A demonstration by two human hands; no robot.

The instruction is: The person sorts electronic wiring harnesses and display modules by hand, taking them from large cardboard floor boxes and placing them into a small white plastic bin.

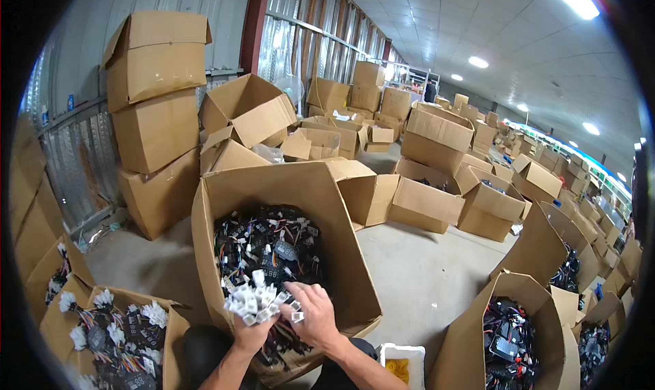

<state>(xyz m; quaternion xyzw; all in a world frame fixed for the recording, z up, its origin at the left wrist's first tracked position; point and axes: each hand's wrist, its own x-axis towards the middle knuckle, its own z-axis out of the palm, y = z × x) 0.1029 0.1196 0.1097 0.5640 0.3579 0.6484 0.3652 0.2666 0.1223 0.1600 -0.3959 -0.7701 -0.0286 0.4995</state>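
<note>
A thick bunch of white plastic connectors [252,301] points upward in my left hand [251,334], whose fingers are closed round the wires below them. Against its right side is my right hand [315,316], fingers bent round a few more white connectors [295,313] at the bunch's edge. Dark wires hang beneath the hands. Both hands are over the near edge of a large open cardboard box [273,180]. Inside it lies a heap of black electronic display units [285,251] with coloured wires and white plugs.
At lower left, a carton [176,335] holds similar units with white connectors bunched. A small white tub [402,351] of yellow rubber bands stands near my right knee. More open cartons [471,322] of black units stand at right. Tall stacked boxes [157,127] line the wall at left.
</note>
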